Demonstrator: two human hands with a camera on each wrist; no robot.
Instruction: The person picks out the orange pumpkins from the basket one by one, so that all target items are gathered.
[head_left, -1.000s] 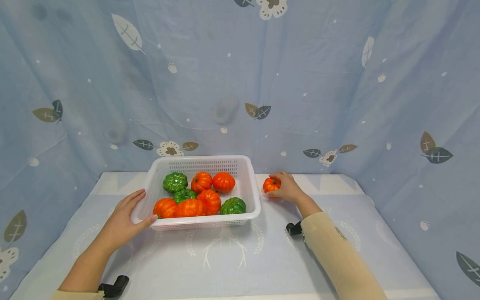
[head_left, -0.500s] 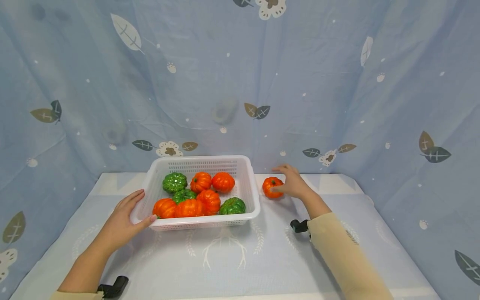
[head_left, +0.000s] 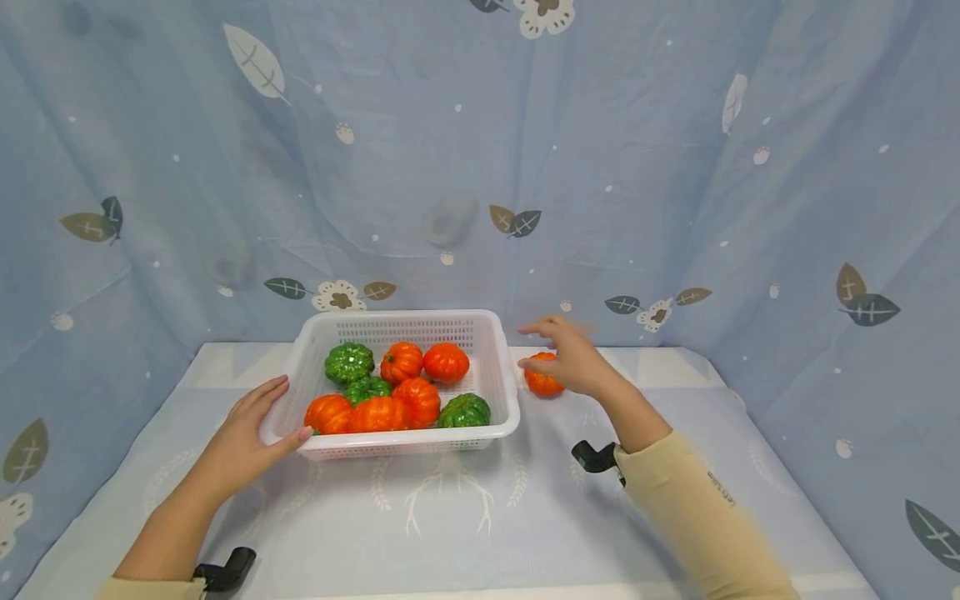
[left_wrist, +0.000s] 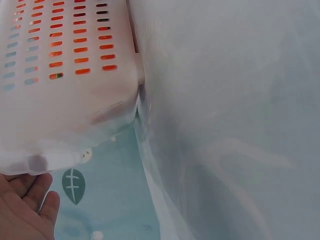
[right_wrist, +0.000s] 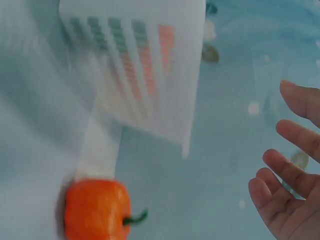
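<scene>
A white plastic basket [head_left: 498, 375] holds several glossy, ribbed little pumpkins, some orange [head_left: 447, 363] and some green [head_left: 465, 411]. My left hand [head_left: 243, 433] rests against its near left corner, with the thumb over the front rim and the fingers along the left side. In the left wrist view, the fingers [left_wrist: 37, 197] touch the basket's edge. One more small orange pumpkin [right_wrist: 97, 210] with a green stem sits on the table to the right of the basket. My right hand [head_left: 573, 358] is raised in front of it, fingers spread and holding nothing, partly hiding it.
The table [head_left: 450, 533] has a pale cloth with a white antler and leaf pattern. Blue curtain cloth [head_left: 420, 167] with leaves and flowers hangs behind and on both sides. A black wrist device [head_left: 596, 457] is strapped at each sleeve.
My right hand has let go of the orange pumpkin, lifted off it and shifted slightly left above it. The pumpkin stays on the table. My left hand and the basket have not moved.
</scene>
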